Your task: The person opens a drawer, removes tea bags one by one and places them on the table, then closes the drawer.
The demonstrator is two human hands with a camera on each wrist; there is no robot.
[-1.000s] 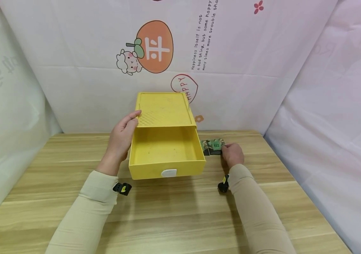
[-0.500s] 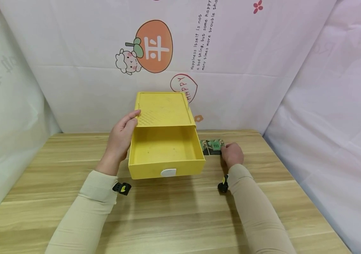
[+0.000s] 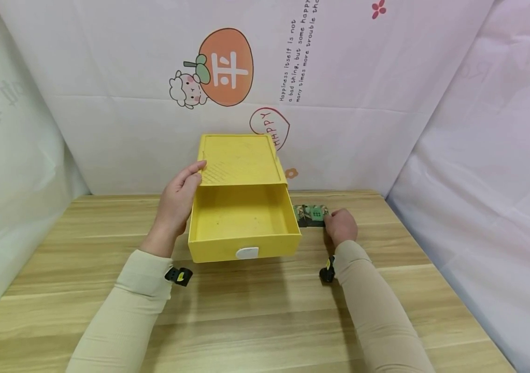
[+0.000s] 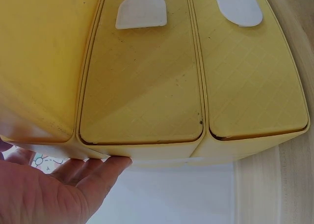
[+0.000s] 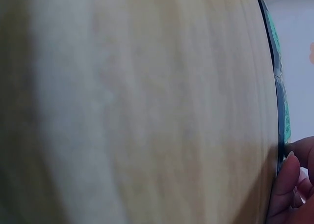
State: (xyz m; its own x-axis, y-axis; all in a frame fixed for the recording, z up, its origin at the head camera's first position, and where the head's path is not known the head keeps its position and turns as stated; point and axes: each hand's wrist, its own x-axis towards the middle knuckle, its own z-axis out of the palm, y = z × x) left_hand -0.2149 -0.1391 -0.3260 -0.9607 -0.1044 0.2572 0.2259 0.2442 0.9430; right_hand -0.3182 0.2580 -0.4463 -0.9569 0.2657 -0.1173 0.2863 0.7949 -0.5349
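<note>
A yellow drawer cabinet [image 3: 239, 158] stands in the middle of the table, its top drawer [image 3: 246, 248] pulled out with a white tab on its front. My left hand [image 3: 178, 204] rests against the cabinet's left side, fingertips at the top edge. In the left wrist view its fingers [image 4: 100, 177] lie fairly straight along the outer wall. Right of the cabinet, my right hand [image 3: 341, 228] pinches the near end of a flat, dark piece with green patterning [image 3: 313, 213] between thumb and finger. This piece seems to have two sections; its left end is hidden behind the drawer.
The wood-grain table [image 3: 255, 321] extends around the cabinet. A printed white cloth [image 3: 348, 145] hangs close behind it, with more white cloth on both sides. Two lower drawers with white tabs [image 4: 142, 11] are closed in the left wrist view.
Both hands and the cabinet hold nearly still. The pale gap between the two sections of the green-patterned piece looks narrower now.
</note>
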